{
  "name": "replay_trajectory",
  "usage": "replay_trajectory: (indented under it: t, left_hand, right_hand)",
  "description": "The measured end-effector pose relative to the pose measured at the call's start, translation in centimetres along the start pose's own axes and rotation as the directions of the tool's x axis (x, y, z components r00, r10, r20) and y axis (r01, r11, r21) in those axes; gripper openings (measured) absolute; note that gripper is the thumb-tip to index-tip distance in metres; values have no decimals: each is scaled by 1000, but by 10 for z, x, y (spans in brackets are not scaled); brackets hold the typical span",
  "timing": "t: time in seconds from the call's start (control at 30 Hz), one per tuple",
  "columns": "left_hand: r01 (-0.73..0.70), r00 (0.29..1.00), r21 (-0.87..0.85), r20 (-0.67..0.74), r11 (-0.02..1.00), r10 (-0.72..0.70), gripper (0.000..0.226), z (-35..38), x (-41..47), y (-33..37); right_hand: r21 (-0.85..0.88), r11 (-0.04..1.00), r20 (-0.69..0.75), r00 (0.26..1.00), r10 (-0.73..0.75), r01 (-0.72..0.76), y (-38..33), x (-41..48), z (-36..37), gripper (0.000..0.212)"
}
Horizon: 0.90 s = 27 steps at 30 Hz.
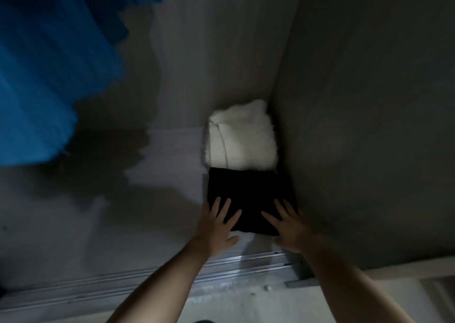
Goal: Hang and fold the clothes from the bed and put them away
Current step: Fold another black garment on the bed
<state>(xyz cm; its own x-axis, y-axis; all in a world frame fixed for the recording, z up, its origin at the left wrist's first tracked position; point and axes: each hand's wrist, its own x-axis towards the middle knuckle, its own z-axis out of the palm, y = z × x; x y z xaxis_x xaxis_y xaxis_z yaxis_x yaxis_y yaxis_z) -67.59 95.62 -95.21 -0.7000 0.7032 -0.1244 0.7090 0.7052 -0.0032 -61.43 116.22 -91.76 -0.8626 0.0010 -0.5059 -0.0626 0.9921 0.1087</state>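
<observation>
One folded black garment (248, 192) lies flat on the wardrobe floor (98, 226), in the right-hand corner, with its right edge against the side wall (369, 125). Its far edge touches one folded white fleecy garment (241, 140), which sits farther back in the same corner, against the back wall (209, 39).

Two bare hands rest on the near part of the black garment. The left hand (216, 224) lies palm down on the near left corner, its fingers straight and spread over the cloth and its thumb lying off the cloth above the floor. The right hand (288, 229) lies palm down on the near right corner, its fingers likewise straight and spread. Neither hand curls round or pinches the fabric; both are flat and grip nothing. Both forearms enter from the lower edge of the view.

One blue garment (44, 76) hangs at upper left, well apart from the folded pair, and casts a dark shadow on the floor beneath it. One metal sliding-door track (147, 280) runs along the front of the wardrobe floor, passing under the forearms. The scene is dim and softly blurred.
</observation>
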Motion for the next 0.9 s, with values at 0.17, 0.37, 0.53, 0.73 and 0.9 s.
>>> replay_trajectory:
  t: [0.17,0.37,0.53,0.73,0.9]
  left_hand:
    - [9,986,-9,169,1000,-7,63,-93,-48,2]
    - [1,995,-93,97,996,8,59,-236,-96,31]
    - [-76,990,-77,116,994,85,54,-329,-134,56]
    - [-258,966,-84,-43,963,255,49,-435,-164,95]
    - [-407,898,-190,-260,894,354,43,-494,-186,155]
  right_hand:
    - [77,997,10,1000,11,-12,-13,-88,-75,73]
    - [121,991,-171,983,68,-48,-14,-196,-152,82]
    - [173,985,-341,939,37,24,-10,-294,-204,60]
    - [326,931,-500,805,319,-166,-8,-436,-251,49]
    - [406,843,-417,749,514,-353,-2,-567,-246,81]
